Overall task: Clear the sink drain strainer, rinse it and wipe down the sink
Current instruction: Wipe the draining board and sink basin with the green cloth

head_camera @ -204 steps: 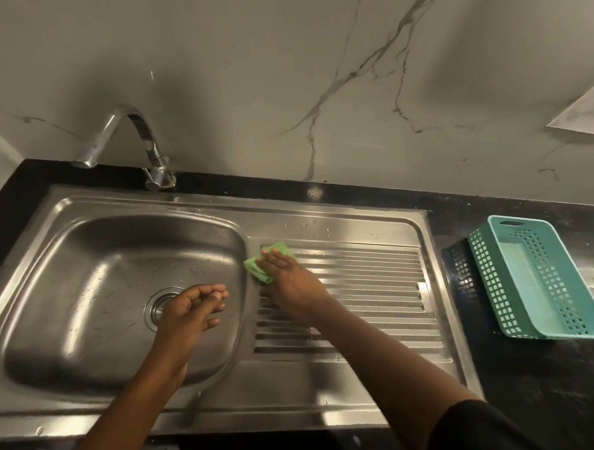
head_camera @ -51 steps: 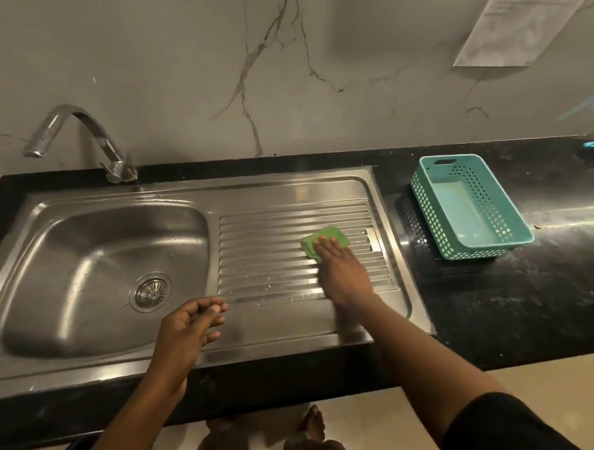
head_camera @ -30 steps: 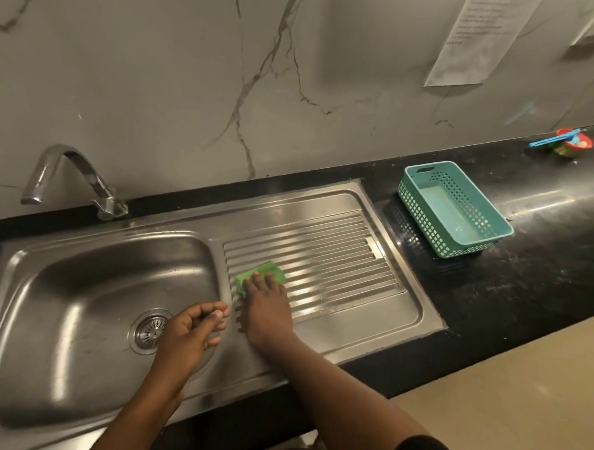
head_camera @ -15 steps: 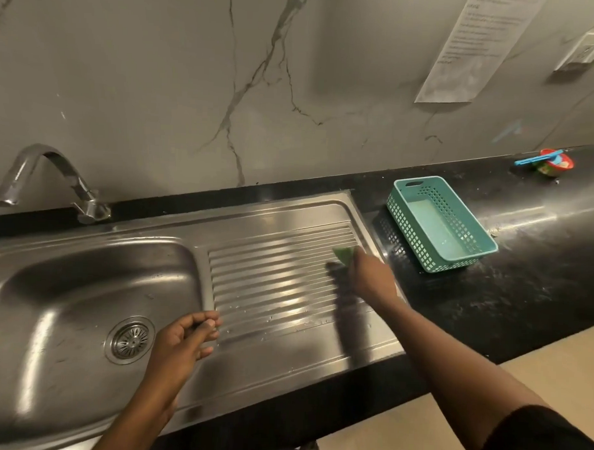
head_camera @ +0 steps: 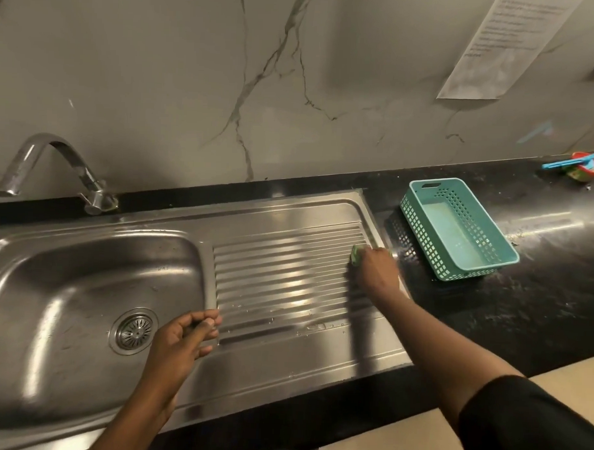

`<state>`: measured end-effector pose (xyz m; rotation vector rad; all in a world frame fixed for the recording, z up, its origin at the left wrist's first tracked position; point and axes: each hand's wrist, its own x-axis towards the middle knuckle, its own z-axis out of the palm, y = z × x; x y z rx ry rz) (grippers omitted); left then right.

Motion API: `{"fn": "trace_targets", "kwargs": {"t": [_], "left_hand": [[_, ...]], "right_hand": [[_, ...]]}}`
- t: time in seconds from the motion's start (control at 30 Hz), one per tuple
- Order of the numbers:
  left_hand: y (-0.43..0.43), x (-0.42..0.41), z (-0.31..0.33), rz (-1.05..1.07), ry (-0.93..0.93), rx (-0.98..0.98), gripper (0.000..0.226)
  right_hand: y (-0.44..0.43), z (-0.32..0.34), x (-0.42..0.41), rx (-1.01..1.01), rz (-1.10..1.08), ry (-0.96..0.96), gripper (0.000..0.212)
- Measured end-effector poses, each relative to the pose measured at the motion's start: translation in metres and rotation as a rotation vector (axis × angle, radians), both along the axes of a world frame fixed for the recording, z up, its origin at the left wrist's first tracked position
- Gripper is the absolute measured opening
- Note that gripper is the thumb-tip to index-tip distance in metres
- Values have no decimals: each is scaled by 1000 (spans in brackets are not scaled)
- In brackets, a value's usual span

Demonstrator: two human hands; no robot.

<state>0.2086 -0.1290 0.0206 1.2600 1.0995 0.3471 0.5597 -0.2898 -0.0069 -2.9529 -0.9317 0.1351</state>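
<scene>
Right hand [head_camera: 376, 269], fingers curled on green scrub pad [head_camera: 355, 254], has swept from drainboard's [head_camera: 287, 275] 9 o'clock side to its 3 o'clock edge, so drainboard wipe probably near done; left hand [head_camera: 180, 342] loosely curled, empty; strainer [head_camera: 135, 332] seated in sink basin [head_camera: 68, 284].

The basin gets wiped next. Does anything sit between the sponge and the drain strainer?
Only the left hand, hovering over the ridge between drainboard and basin, near the strainer. From there to the green sponge in the right hand, the drainboard carries just water drops.
</scene>
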Motion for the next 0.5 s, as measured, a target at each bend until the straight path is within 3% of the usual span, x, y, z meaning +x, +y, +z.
{"fn": "trace_targets", "kwargs": {"t": [0.23, 0.5], "left_hand": [[9, 4, 2, 20, 2, 5, 18], [18, 2, 14, 26, -34, 20, 19]], "right_hand": [[39, -15, -48, 20, -100, 36, 12], [110, -9, -146, 13, 192, 66, 20]]}}
